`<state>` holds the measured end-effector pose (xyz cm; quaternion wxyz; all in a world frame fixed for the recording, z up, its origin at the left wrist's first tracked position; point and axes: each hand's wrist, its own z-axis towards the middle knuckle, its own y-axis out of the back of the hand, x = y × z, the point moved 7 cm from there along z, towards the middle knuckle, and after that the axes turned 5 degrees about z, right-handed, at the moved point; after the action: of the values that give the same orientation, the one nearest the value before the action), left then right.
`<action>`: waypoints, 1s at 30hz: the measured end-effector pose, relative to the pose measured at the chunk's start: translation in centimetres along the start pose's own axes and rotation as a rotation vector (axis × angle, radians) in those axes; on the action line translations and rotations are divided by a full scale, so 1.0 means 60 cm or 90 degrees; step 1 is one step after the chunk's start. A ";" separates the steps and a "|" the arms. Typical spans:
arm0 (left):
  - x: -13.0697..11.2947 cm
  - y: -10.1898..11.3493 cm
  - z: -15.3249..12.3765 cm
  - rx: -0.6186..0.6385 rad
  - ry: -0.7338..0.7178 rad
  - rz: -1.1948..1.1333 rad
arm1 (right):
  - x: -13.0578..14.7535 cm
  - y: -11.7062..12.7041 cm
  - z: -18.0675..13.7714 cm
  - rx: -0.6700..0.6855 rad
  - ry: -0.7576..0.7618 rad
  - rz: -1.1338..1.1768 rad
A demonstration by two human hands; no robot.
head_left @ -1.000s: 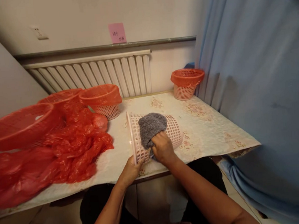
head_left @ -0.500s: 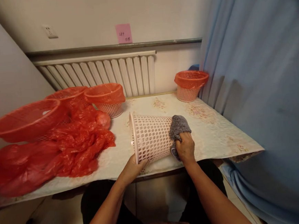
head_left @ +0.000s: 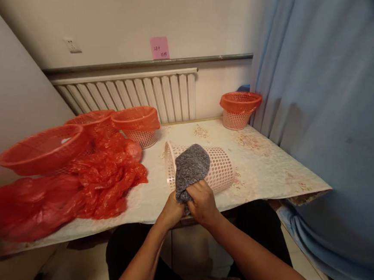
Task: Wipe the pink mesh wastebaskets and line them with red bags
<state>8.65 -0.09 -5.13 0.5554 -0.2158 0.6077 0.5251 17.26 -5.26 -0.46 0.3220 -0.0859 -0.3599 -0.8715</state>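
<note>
A pale pink perforated plastic basket (head_left: 222,168) lies on its side over the table, its mouth toward the left. My right hand (head_left: 202,200) is closed on a grey cloth (head_left: 192,165), which rests against the basket's side near the rim and hides part of it. At the lower edge of the rim, my left hand (head_left: 171,211) grips the basket close beside the right hand. The cloth and the basket cover most of the left fingers.
Crumpled red plastic bags (head_left: 102,181) heap on the table's left. Behind them stand several red-lined baskets (head_left: 143,137). Another lined basket (head_left: 237,119) is at the back right by a blue curtain (head_left: 326,103). A floral tablecloth (head_left: 267,172) covers the table; a radiator (head_left: 170,96) stands behind.
My right hand has carried the cloth left along the basket, from its base end to near the rim, beside my left hand. The basket's base has shifted slightly right.
</note>
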 end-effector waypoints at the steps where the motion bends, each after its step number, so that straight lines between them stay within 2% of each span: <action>1: 0.005 0.000 -0.004 0.001 0.007 0.009 | 0.006 -0.002 0.012 0.007 0.012 -0.019; 7: 0.051 -0.015 -0.029 0.046 -0.009 0.011 | -0.007 0.011 0.096 0.043 0.033 -0.085; 11: 0.074 -0.019 -0.041 0.050 -0.017 0.018 | -0.014 0.014 0.114 0.047 0.028 -0.099; 15: 0.044 -0.016 -0.033 0.082 -0.019 -0.039 | -0.006 0.010 0.094 0.031 0.015 -0.111; 19: 0.003 0.007 -0.013 -0.011 0.010 -0.110 | 0.007 0.010 0.068 0.030 0.011 -0.116; 22: -0.012 0.013 -0.008 -0.042 0.004 -0.096 | 0.005 0.014 0.057 0.039 0.014 -0.111; 26: -0.008 0.011 -0.015 -0.025 0.005 -0.097 | -0.042 0.022 0.057 0.061 0.010 -0.113; 30: 0.005 0.005 -0.021 0.000 0.022 -0.107 | -0.144 0.056 0.051 0.025 -0.075 -0.161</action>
<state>7.74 -0.96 -5.51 0.5868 -0.2754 0.5969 0.4728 25.82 -0.62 0.39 0.1898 -0.0842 -0.4032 -0.8913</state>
